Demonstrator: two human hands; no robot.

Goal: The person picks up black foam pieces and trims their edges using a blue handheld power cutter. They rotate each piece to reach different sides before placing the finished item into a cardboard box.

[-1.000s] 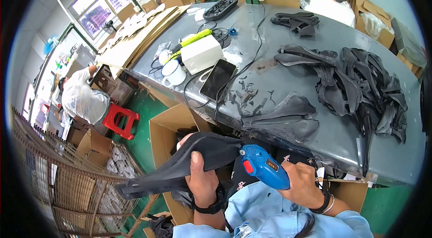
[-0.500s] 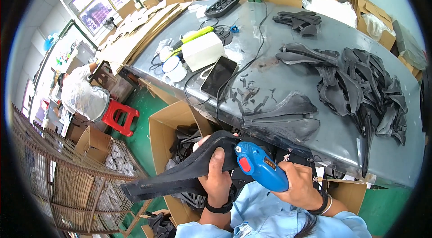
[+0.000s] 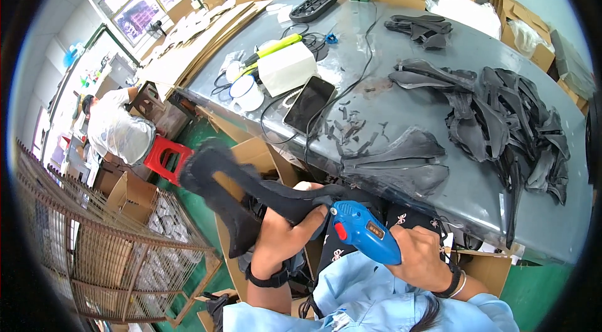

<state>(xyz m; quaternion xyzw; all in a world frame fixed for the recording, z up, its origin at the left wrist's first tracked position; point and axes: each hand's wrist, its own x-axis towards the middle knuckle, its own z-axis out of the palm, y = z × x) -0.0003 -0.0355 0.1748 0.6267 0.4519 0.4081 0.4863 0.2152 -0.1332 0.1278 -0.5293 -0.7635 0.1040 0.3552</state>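
Observation:
My left hand (image 3: pixel 285 238) grips a long black padded piece (image 3: pixel 210 162) with a slot down its middle, like a bicycle saddle cover. Its far end points up and left and is blurred by motion. A blue cordless hand tool (image 3: pixel 364 231) with a red button is in my right hand (image 3: pixel 420 260), its tip right beside the narrow end of the piece. Whether the tip touches it, I cannot tell. On the table in front lies another flattened black cover (image 3: pixel 401 166), with small black scraps (image 3: pixel 351 128) to its left.
Many black covers (image 3: pixel 476 125) are heaped on the grey table (image 3: pixel 401 100). A phone (image 3: pixel 309 104), a white cup (image 3: pixel 246 93), a white box (image 3: pixel 287 68) and cables lie left. Below are an open carton (image 3: pixel 251 150) and a wire cage (image 3: pixel 106 257). A person (image 3: pixel 119 125) sits far left by a red stool (image 3: pixel 168 161).
My left hand has swung the black piece's wide end upward and turned it, moving slightly left. The blue tool stays in my right hand in nearly the same place.

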